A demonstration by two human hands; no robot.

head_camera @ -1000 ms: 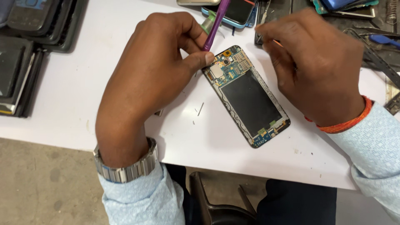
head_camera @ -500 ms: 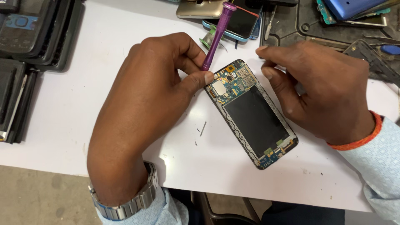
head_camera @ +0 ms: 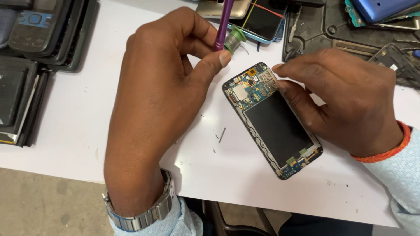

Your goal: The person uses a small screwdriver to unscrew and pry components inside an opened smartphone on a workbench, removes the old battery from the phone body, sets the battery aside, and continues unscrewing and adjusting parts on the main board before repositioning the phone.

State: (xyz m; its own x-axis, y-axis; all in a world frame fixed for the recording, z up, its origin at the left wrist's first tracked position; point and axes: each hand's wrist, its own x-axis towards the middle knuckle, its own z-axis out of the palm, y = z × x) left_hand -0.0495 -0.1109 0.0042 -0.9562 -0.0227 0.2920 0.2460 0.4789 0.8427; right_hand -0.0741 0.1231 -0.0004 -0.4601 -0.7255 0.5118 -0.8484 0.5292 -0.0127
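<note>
White desk (head_camera: 65, 131) carried an opened phone (head_camera: 273, 120) at centre frame, circuit board exposed. Left hand (head_camera: 162, 100) held a purple tool (head_camera: 223, 24) in a clenched grip at upper centre. Right hand (head_camera: 350, 100) steadied the phone's upper edge, fingertips touching, grasping nothing. Loose screws (head_camera: 218, 136) lay beside the phone; a careless sweep of a hand could probably scatter them.

An opened phone (head_camera: 272, 122) lies slantwise on the surface (head_camera: 87, 118), near its front edge. The left hand (head_camera: 162, 91) is just left of the phone, holding a screwdriver (head_camera: 224, 22) upright behind the phone's top end. The right hand (head_camera: 350, 100) rests over the phone's right side. Small screws (head_camera: 222, 135) lie left of the phone. Stacked phones (head_camera: 39, 39) sit far left, parts trays (head_camera: 350, 30) behind right.
</note>
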